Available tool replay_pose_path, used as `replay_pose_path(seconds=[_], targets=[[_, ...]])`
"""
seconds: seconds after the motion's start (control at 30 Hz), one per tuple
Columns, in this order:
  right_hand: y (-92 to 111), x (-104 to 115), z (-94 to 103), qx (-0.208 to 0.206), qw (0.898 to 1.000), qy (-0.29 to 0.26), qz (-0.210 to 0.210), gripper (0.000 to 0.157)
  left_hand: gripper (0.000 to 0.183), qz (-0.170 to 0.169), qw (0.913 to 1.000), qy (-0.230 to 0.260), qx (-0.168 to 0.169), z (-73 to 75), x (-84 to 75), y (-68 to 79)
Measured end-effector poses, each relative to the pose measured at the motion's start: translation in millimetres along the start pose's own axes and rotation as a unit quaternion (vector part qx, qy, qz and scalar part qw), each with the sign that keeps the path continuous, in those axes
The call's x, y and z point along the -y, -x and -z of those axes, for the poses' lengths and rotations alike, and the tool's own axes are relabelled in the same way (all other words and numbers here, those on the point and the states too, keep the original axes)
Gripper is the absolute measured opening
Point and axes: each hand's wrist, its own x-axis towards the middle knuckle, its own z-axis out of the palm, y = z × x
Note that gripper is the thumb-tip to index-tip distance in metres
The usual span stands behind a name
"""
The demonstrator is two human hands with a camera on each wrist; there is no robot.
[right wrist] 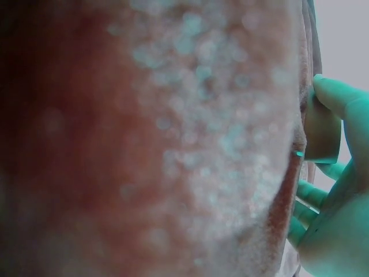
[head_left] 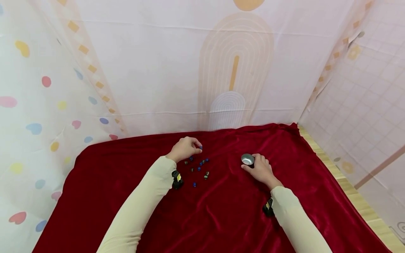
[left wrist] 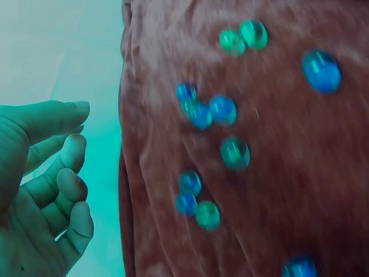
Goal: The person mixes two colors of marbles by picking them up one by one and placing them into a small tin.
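My left hand [head_left: 185,149] is over the far part of the red cloth, and its thumb and forefinger pinch a blue marble [head_left: 200,147]. In the left wrist view the left hand [left wrist: 43,173] has its fingers bent, and that marble is hidden. Loose blue and green glass marbles lie scattered below it, including a blue marble [left wrist: 321,70] and a green marble [left wrist: 234,153]. To the right, my right hand [head_left: 262,170] grips a small metal cup [head_left: 248,160] by its side, mouth facing up. The right wrist view shows the cup [right wrist: 322,130] between thumb and fingers.
Wrinkled dark red velvet cloth [head_left: 164,221] covers the table. Patterned white hangings [head_left: 158,70] stand behind and along both sides. A strip of light wood [head_left: 354,196] shows beyond the cloth's right edge. Blurred cloth fills much of the right wrist view.
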Motion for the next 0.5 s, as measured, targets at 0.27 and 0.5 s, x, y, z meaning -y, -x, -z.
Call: replay_pose_path(seconds=[0.27, 0.5], targets=[[1.4, 0.4, 1.2, 0.0, 1.0, -0.004, -0.003, 0.066, 0.019, -0.023, 0.9996, -0.011, 0.014, -16.9, -41.6, -12.5], [-0.4, 0.3, -0.4, -0.008, 1.0, -0.003, 0.003, 0.066, 0.017, -0.033, 0.999, -0.025, 0.017, -31.9, -61.2, -19.1]])
